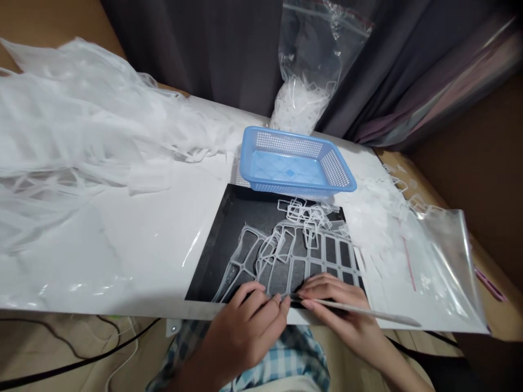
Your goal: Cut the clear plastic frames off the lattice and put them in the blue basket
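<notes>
My left hand (pixel 249 324) is nearest, fingers bunched at the sheet's (pixel 323 253) near edge; whether they pinch or only press, I can't tell. My right hand (pixel 343 296) grips a slim tool (pixel 368 311), its tip close by my left fingertips. The sheet lies on the black mat (pixel 216 245), loose frames (pixel 300 212) heaped about its far part, the basket (pixel 300 188) and bag (pixel 302 106) beyond. If the thin strips slide, the tool could slip and catch my finger or bend a frame. I can read no brand or label anywhere.
</notes>
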Action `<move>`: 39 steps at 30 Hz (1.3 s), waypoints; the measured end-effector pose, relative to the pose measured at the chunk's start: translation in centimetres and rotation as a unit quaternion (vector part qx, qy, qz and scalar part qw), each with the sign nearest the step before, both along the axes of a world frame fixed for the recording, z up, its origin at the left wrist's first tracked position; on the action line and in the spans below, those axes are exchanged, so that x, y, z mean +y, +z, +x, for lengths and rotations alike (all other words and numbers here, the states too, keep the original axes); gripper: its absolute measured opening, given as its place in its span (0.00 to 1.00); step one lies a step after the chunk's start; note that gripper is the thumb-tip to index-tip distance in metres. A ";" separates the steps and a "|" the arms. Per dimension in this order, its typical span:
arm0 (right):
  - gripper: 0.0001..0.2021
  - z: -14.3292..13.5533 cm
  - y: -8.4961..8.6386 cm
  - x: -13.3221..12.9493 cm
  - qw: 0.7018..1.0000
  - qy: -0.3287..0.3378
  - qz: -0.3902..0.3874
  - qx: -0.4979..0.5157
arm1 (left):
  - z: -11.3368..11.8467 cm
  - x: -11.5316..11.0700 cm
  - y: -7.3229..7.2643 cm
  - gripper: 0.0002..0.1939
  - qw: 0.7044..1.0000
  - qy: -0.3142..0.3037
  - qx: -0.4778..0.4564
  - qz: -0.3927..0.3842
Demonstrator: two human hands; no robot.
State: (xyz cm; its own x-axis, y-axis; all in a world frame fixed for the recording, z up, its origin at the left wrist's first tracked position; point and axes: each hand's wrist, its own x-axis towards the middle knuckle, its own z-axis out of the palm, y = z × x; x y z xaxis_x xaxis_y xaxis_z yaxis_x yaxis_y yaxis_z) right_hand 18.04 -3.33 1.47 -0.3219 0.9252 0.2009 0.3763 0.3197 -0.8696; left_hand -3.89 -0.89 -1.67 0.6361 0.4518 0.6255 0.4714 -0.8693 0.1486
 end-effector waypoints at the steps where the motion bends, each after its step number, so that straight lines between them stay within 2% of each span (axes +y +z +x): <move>1: 0.09 0.0 0.0 0.1 1.000 0.001 0.002 -0.002 | 0.0 0.0 0.0 0.16 1.000 -0.002 -0.002 -0.002; 9: 0.10 -0.3 0.7 0.3 0.999 0.023 0.042 -0.025 | 0.1 0.0 0.3 0.18 1.000 -0.006 -0.014 -0.027; 17: 0.08 0.7 1.8 0.2 0.998 0.041 0.019 -0.054 | 0.3 0.0 0.2 0.17 0.999 0.003 -0.015 -0.034; 23: 0.07 0.9 1.2 0.3 0.999 0.009 0.009 -0.032 | 0.3 -0.3 -0.2 0.15 1.000 0.017 -0.003 -0.025; 27: 0.08 0.7 0.4 0.0 0.994 0.021 0.077 -0.072 | 0.4 -0.2 -0.3 0.14 0.999 0.019 0.001 -0.037; 29: 0.08 0.5 0.0 -0.4 0.980 0.018 0.144 -0.136 | 0.5 -0.1 -0.3 0.13 0.999 0.022 -0.003 -0.041; 33: 0.09 0.0 -0.4 -1.3 0.925 -0.016 0.258 -0.279 | 0.6 -0.2 -0.1 0.11 0.999 0.032 -0.009 -0.036; 36: 0.08 0.0 -0.2 -1.0 0.899 -0.023 0.309 -0.311 | 0.6 -0.2 0.0 0.11 0.999 0.031 -0.006 -0.038; 39: 0.09 1.0 0.3 0.1 0.886 -0.032 0.328 -0.326 | 0.5 -0.2 0.1 0.13 0.999 0.029 -0.001 -0.043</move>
State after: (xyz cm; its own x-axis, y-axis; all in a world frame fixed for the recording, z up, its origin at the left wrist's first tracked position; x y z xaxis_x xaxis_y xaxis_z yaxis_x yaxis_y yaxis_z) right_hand 19.05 -3.18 1.76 -0.5177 0.6989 0.4935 0.7661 0.6355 -0.0962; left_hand -3.40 -1.13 -1.61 0.6064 0.5393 0.5843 0.5198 -0.8249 0.2220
